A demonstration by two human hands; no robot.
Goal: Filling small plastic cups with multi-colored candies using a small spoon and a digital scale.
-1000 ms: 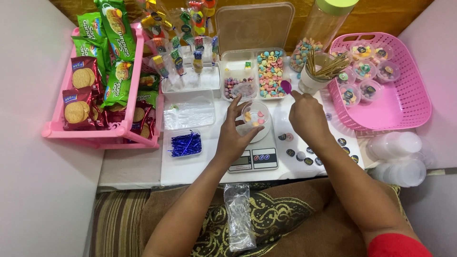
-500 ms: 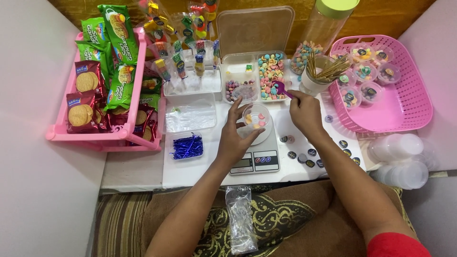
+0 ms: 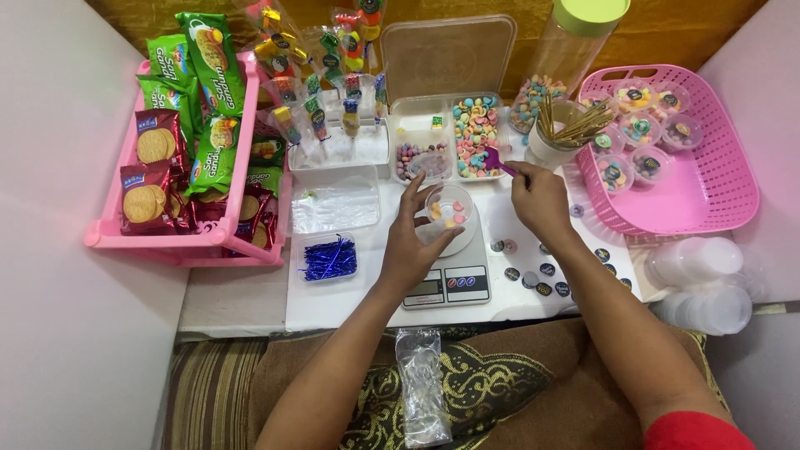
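Roughly by size: white tabletop (image 3: 250, 292) is carrying everything; pink plastic rack (image 3: 179, 237) at the left is holding green and red biscuit packets (image 3: 179, 108); pink woven plastic basket (image 3: 708, 179) at the right is holding small lidded clear cups of sweets (image 3: 637, 129); clear rectangular plastic lid (image 3: 446, 54) is leaning at the back, beside a tall clear jar with a green cap (image 3: 575, 42); clear divided tray of pastel ring-shaped candies (image 3: 477, 137) is sitting in front of that lid; stack of empty clear plastic cups (image 3: 696, 262) is lying at the far right; white cup of wooden sticks (image 3: 567, 129) is standing between tray and basket; small digital kitchen scale (image 3: 454, 275) is sitting in the middle; clear tub of blue twist ties (image 3: 329, 258) is lying left of the scale; round dark stickers (image 3: 542, 271) are scattered right of it.

left hand (image 3: 412, 246) is curling around a small clear round plastic cup (image 3: 448, 208), fingers gripping its rim; cup is resting on the scale and is holding a few pale candies; right hand (image 3: 540, 196) is pinching the handle of a small purple plastic scoop (image 3: 493, 158), scoop head hovering over the candy tray edge, just beside the cup.
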